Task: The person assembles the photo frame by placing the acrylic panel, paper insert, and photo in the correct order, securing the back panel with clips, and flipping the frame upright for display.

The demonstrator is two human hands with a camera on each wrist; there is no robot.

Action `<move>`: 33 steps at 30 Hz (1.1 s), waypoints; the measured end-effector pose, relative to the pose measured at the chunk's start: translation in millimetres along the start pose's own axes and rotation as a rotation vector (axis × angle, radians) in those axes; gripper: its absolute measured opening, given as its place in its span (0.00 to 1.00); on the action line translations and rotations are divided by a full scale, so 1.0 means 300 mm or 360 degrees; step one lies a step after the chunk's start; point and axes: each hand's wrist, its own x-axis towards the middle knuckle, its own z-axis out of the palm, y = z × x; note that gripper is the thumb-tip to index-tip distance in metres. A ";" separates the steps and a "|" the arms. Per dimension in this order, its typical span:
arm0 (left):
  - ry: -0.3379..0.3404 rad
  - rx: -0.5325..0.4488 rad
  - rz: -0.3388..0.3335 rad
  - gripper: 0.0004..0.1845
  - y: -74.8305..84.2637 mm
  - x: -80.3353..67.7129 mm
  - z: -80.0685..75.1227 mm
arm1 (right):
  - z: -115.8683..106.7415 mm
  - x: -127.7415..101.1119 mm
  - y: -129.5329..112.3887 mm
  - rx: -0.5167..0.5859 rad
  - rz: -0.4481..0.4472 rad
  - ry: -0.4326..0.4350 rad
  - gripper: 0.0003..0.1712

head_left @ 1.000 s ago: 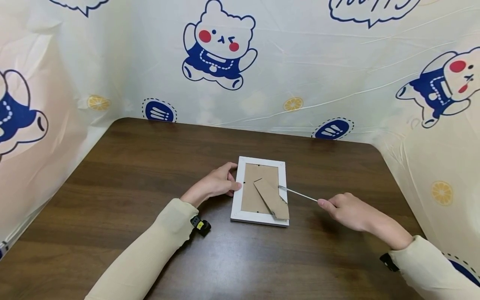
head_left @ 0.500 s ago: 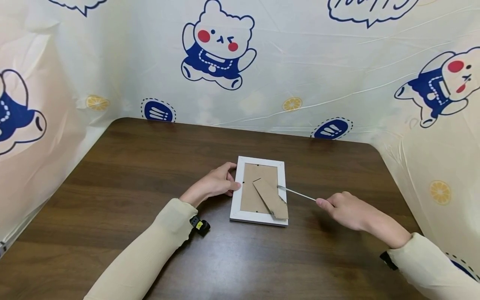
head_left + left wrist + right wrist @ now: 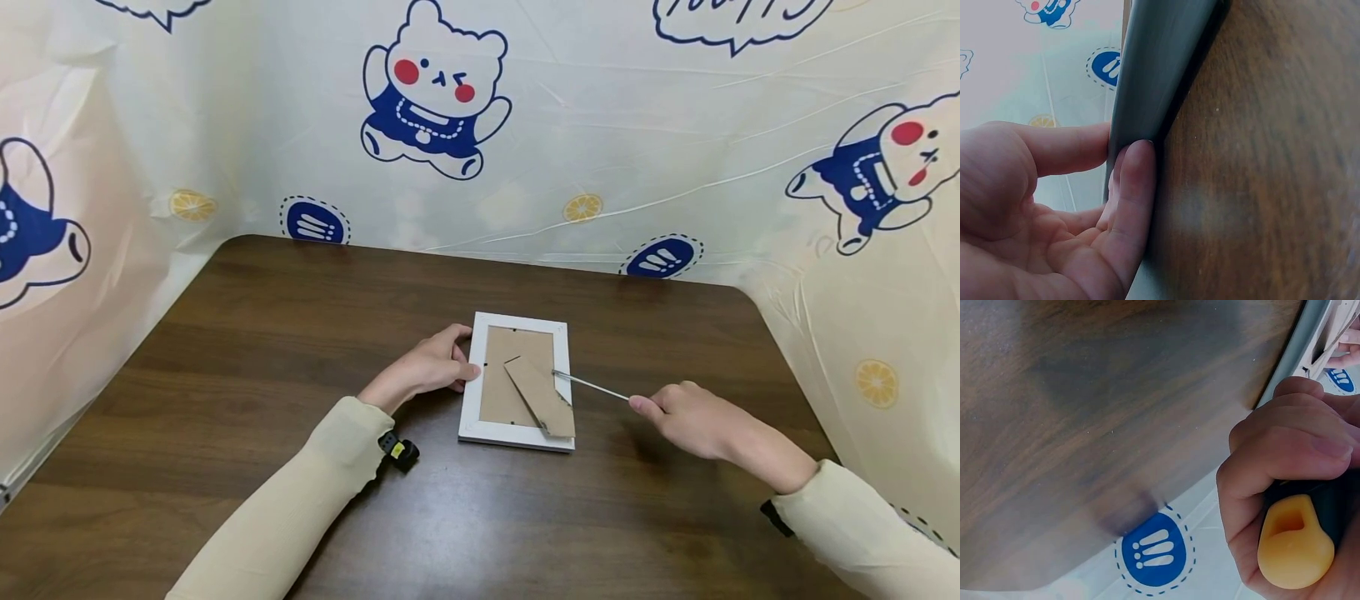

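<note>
The frame (image 3: 517,381) is steadied by the left hand (image 3: 431,367); the right hand (image 3: 686,412) is curled around a screwdriver (image 3: 592,385), its tip apparently at a tab beyond the grip; the backing (image 3: 517,375) is not yet removed.

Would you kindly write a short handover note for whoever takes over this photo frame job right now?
Left hand: fingers curled on the left edge of the frame, steadying it.
Right hand: grips the screwdriver by its black and yellow handle; the tip sits at the frame's right inner edge.
Frame: lies face down near the middle of the table, backing board in place, cardboard stand slanting across it.
Done: frame turned over and braced, tool set at the edge.
Left: probably prying up the tabs along the edges, then lifting the board out; the tabs are too small to judge.
</note>
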 end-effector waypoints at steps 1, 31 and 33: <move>-0.0001 -0.0003 0.0003 0.41 0.000 0.000 -0.001 | -0.001 0.000 -0.001 -0.0002 0.0001 -0.0001 0.35; -0.0011 -0.0009 -0.0009 0.41 0.006 -0.004 -0.005 | 0.030 -0.006 0.024 0.0332 -0.0082 -0.0032 0.38; -0.0012 -0.0008 -0.0007 0.41 0.005 -0.006 -0.006 | 0.030 -0.004 0.020 0.0328 -0.0078 -0.0036 0.38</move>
